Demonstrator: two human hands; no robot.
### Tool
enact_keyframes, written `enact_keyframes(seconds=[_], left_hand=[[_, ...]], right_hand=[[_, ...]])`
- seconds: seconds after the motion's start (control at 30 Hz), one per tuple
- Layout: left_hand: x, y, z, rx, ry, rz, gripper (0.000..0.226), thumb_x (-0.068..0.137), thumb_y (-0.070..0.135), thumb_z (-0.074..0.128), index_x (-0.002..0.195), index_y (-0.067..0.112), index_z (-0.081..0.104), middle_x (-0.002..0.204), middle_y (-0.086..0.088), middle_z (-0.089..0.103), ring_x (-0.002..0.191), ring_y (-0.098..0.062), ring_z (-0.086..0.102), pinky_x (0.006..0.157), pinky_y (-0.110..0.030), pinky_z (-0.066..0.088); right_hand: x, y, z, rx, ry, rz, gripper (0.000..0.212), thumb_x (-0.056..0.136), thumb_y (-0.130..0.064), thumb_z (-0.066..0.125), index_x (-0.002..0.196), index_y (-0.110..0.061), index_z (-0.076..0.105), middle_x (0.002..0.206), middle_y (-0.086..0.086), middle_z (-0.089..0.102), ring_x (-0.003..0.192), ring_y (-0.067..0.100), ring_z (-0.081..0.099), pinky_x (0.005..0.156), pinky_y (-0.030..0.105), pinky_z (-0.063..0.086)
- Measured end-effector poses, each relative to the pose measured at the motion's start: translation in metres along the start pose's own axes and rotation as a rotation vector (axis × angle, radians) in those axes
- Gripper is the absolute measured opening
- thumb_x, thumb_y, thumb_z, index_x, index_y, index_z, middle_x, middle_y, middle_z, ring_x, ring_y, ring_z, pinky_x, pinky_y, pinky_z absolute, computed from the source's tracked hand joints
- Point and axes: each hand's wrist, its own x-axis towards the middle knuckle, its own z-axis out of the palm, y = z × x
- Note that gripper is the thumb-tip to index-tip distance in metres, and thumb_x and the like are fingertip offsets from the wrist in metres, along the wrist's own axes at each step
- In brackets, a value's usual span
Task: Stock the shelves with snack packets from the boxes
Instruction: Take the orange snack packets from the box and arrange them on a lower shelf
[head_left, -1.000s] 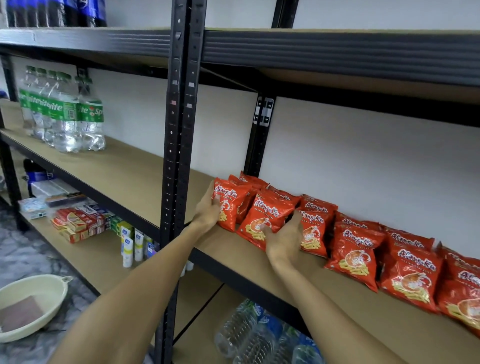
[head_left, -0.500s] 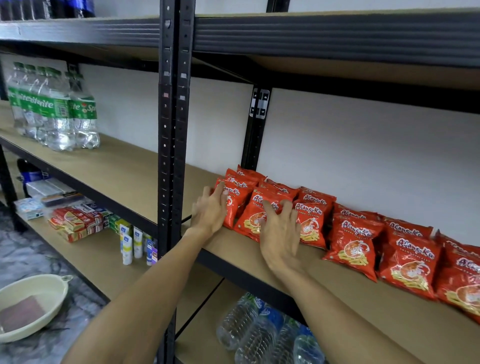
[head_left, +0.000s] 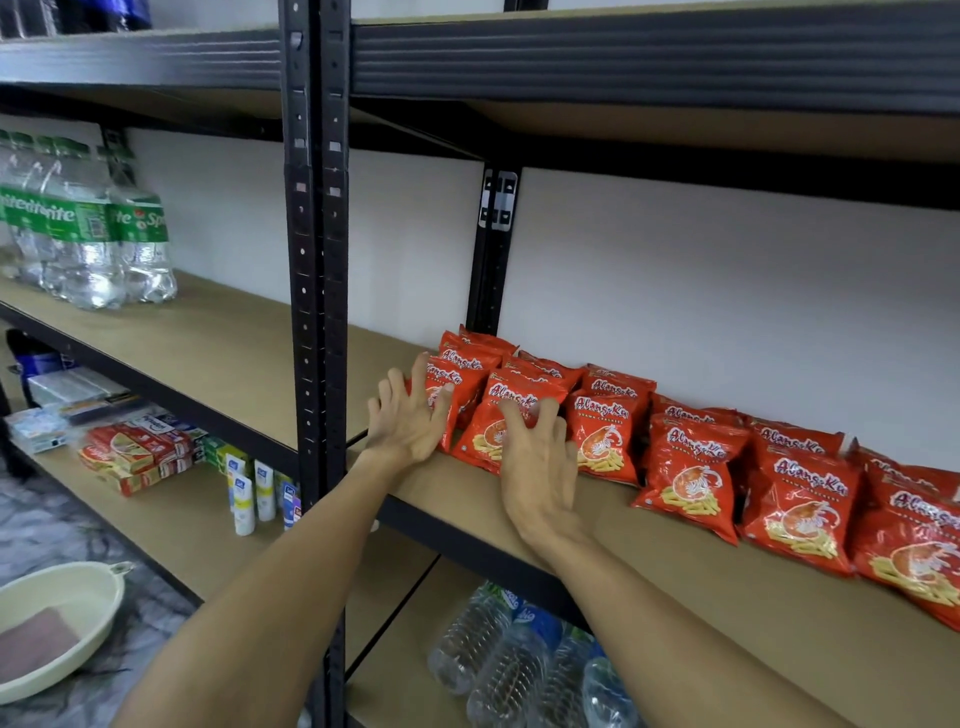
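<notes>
Red snack packets (head_left: 691, 467) stand in an overlapping row along the back of the brown board shelf (head_left: 727, 597), leaning on the white wall. Shelf below holds clear water bottles (head_left: 519, 654) lying down. Left bay has green-label soda bottles (head_left: 88, 234) upright, with red boxes (head_left: 135, 452) and white tubes (head_left: 254, 488) one level down. The cream basin (head_left: 98, 587) on the floor has a brown pad (head_left: 36, 639) in it.

My left hand (head_left: 408, 421) is on the row's left end packet (head_left: 462, 384), fingers (head_left: 418, 379) spread and straight, touching its side. My right hand (head_left: 540, 467) is on the next packet (head_left: 488, 436), fingers (head_left: 519, 421) apart, tips bent onto its face, not wrapped round it. Both forearms are stretched forward.
</notes>
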Motion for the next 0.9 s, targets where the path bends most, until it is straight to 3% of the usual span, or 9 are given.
enact_keyframes(seconds=[0.17, 0.57, 0.9], left_hand=[[0.000, 0.000, -0.001, 0.046, 0.021, 0.080, 0.059, 0.103, 0.057, 0.022, 0.151, 0.022, 0.019, 0.121, -0.009, 0.039, 0.108, -0.023, 0.043, 0.094, -0.040, 0.036], [0.001, 0.001, 0.004, 0.074, -0.103, 0.018, 0.059, 0.104, 0.056, 0.012, 0.156, 0.031, 0.003, 0.148, -0.013, 0.031, 0.133, -0.031, 0.036, 0.109, -0.049, 0.029], [-0.007, 0.008, -0.006, 0.123, 0.110, 0.081, 0.058, 0.103, 0.056, 0.017, 0.152, 0.026, 0.022, 0.145, -0.012, 0.042, 0.127, -0.032, 0.047, 0.106, -0.050, 0.033]], right_hand=[[-0.008, 0.000, 0.001, 0.025, -0.005, -0.011, 0.040, 0.094, -0.016, 0.063, 0.133, -0.021, 0.055, 0.126, 0.010, 0.043, 0.107, 0.028, 0.054, 0.080, 0.046, 0.054], [-0.010, 0.006, -0.005, 0.025, -0.109, -0.046, 0.044, 0.099, -0.029, 0.056, 0.142, -0.024, 0.049, 0.137, 0.007, 0.043, 0.122, 0.027, 0.049, 0.094, 0.048, 0.052], [-0.017, 0.024, -0.032, 0.136, -0.088, -0.109, 0.039, 0.099, -0.032, 0.053, 0.137, -0.023, 0.054, 0.124, 0.002, 0.051, 0.110, 0.019, 0.054, 0.092, 0.039, 0.051]])
